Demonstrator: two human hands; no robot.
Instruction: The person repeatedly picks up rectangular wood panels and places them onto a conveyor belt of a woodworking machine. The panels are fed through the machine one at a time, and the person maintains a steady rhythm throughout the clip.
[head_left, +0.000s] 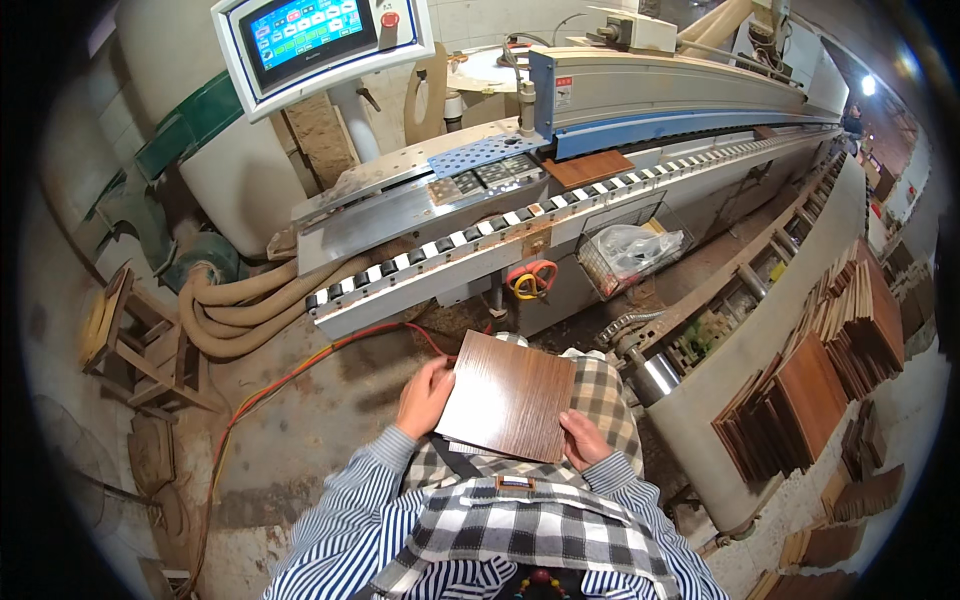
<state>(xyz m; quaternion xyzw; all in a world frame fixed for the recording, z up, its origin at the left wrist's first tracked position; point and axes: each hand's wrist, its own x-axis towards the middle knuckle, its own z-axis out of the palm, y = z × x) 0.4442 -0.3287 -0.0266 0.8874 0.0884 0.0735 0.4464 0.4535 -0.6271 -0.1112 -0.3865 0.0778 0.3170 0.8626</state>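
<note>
A brown wood-grain panel (506, 397) lies tilted over my lap, its upper face shiny on the left side. At its left edge my left hand (427, 397) grips it, with the fingers partly hidden. My right hand (583, 439) holds the lower right corner, the thumb on top. Under the panel's lower edge a pale layer shows, but I cannot tell whether it is a second panel. Beyond my knees runs the roller-chain feed track (450, 240) of an edge banding machine (675, 90). One reddish-brown panel (589, 168) sits in the machine behind the track.
A touch-screen control panel (307, 37) stands at upper left. Below the track hang coiled red and yellow hoses (532, 279) and a wire basket (634, 251) holding plastic film. On my right, a roller conveyor (712, 442) carries stacked panels (810, 397). Hoses (247, 307) and a wooden stool (142, 337) stand left.
</note>
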